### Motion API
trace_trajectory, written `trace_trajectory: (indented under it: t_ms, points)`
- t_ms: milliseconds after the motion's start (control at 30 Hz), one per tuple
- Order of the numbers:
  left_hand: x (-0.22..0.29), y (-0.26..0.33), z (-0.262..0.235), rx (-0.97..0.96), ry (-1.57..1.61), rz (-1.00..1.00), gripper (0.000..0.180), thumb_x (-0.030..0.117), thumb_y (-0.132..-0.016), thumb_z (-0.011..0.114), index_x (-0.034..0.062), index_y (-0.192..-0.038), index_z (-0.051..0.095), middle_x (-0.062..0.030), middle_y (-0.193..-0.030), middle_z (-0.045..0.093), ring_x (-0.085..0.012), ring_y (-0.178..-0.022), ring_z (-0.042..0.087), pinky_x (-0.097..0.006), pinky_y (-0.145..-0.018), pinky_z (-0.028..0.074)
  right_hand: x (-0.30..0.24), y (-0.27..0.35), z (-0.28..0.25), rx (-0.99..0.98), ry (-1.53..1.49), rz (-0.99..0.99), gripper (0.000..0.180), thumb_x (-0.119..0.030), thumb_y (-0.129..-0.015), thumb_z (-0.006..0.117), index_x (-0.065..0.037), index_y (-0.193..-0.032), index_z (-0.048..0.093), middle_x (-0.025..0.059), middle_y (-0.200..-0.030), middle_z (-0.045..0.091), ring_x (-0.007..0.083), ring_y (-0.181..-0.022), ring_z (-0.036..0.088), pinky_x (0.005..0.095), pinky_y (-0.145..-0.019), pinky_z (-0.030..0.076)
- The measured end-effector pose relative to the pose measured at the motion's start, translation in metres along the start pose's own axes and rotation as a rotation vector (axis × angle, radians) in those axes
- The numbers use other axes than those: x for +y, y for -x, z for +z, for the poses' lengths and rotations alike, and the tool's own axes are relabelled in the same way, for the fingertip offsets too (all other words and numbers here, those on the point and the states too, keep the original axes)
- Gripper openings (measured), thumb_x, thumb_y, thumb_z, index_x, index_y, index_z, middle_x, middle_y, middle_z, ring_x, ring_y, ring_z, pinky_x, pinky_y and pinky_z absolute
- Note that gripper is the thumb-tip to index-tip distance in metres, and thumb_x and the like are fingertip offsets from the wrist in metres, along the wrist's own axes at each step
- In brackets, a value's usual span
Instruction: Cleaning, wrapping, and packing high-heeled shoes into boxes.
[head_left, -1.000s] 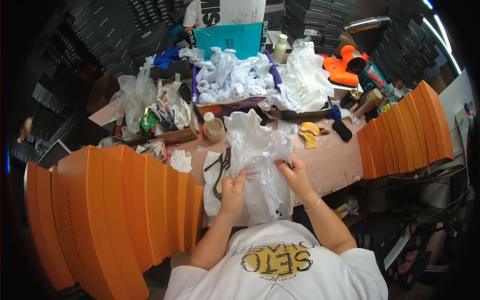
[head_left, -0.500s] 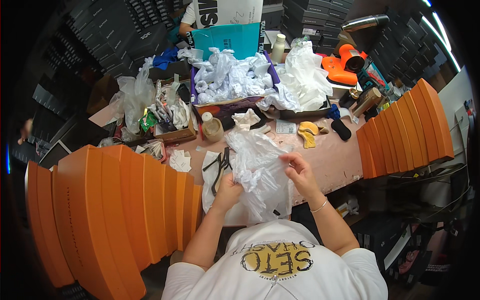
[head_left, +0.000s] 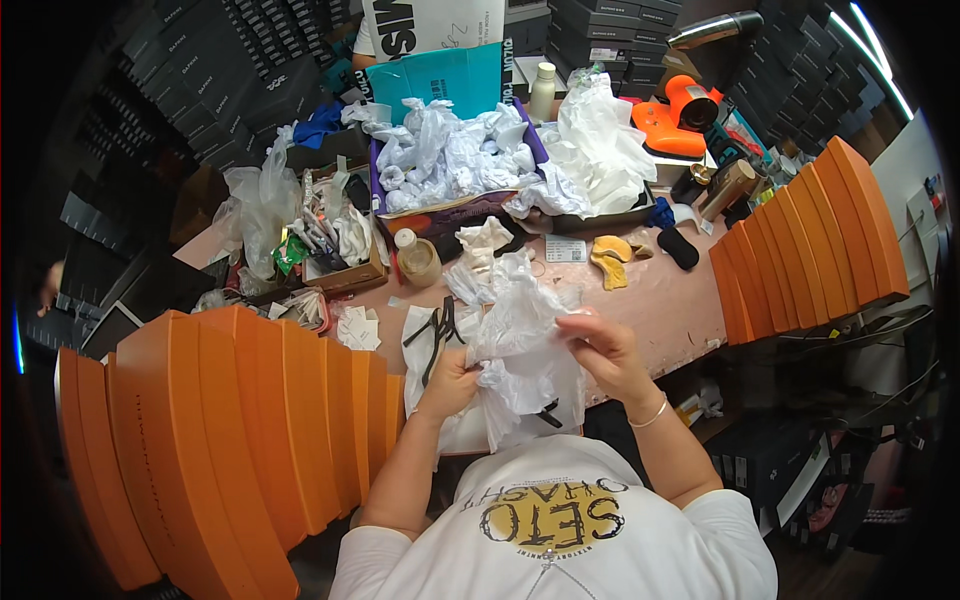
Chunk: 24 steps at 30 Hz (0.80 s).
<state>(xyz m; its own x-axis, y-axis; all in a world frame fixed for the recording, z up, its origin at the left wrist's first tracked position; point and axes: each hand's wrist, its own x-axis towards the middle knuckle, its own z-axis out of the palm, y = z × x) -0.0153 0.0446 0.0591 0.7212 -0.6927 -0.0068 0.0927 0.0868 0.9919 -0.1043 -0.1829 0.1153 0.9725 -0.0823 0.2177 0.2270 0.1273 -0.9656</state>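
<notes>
Crumpled white tissue paper [head_left: 522, 330] hangs between my two hands above the near edge of the table. My left hand [head_left: 449, 384] is closed in a fist round its left side. My right hand [head_left: 603, 350] pinches the right edge between thumb and fingertips, the other fingers loosely curled. Black straps [head_left: 438, 328] lie on a white sheet [head_left: 420, 345] just beyond my left hand; what they belong to is mostly hidden. A small black piece [head_left: 549, 414] shows below the paper, partly covered.
Orange boxes [head_left: 240, 420] are stacked at left, more orange boxes [head_left: 800, 245] at right. Beyond stand a purple box [head_left: 455, 208] full of crumpled paper, a glue bottle [head_left: 417, 258], a carton of odds and ends [head_left: 352, 278], yellow sponge pieces [head_left: 609, 262] and an orange device [head_left: 672, 125].
The tissue paper has shifted and bunched differently between my hands, and more of the black piece below it shows. My right hand has turned slightly. The whole view has tilted a little.
</notes>
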Motion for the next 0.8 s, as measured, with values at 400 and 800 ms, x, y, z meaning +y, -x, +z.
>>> trace_trajectory:
  t_ms: [400, 800]
  points:
    - [0.057, -0.012, 0.042, -0.066, -0.923, 0.74, 0.032, 0.001, -0.068, 0.069, 0.0028, -0.1, 0.065, -0.0101, -0.097, 0.066, -0.0218, -0.072, 0.064, -0.027, -0.06, 0.051, -0.01, -0.027, -0.016, -0.614, 0.298, 0.077, 0.075, -0.025, -0.076, 0.076, -0.003, -0.137, 0.038, 0.0131, -0.117, 0.059, 0.0178, -0.105, 0.058, 0.0304, -0.089, 0.046]
    - [0.002, 0.01, 0.057, 0.088, 0.119, -0.067, 0.054, 0.011, -0.087, 0.061, -0.0035, -0.134, 0.039, -0.0084, -0.121, 0.054, -0.0122, -0.109, 0.051, -0.028, -0.093, 0.041, 0.03, -0.006, -0.003, 0.04, 0.275, 0.291, 0.02, -0.011, -0.087, 0.062, 0.0, -0.103, 0.062, 0.0081, -0.087, 0.067, 0.0127, -0.08, 0.06, 0.0277, -0.073, 0.048]
